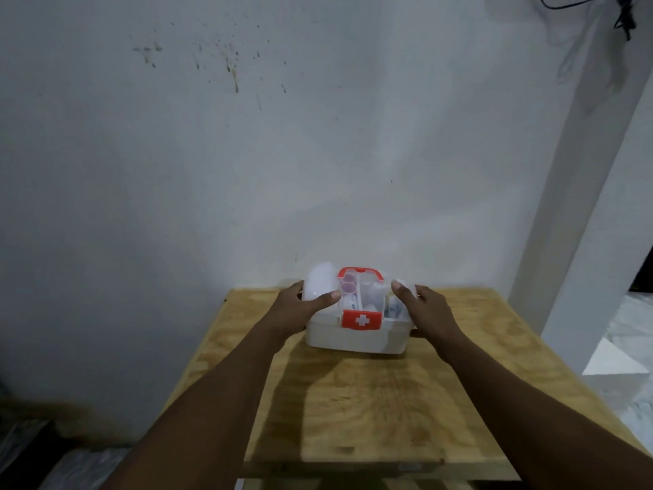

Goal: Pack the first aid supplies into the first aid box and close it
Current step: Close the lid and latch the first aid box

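First aid box (357,335) | table (371,401), 12 o'clock end | left hand (293,311), right hand (425,309) grip translucent lid halves | step: closing | next: swing both inward, latch.

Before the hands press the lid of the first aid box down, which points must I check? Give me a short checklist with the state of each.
1. Left hand on the box's left side: ok.
2. Right hand on the box's right side: ok.
3. First aid box sits flat on the wooden table: ok.
4. No supplies left out on the table: ok.
5. Nothing sticks up above the rim: cannot tell, the clear lid area is blurred.
6. Red latch fastened: cannot tell.
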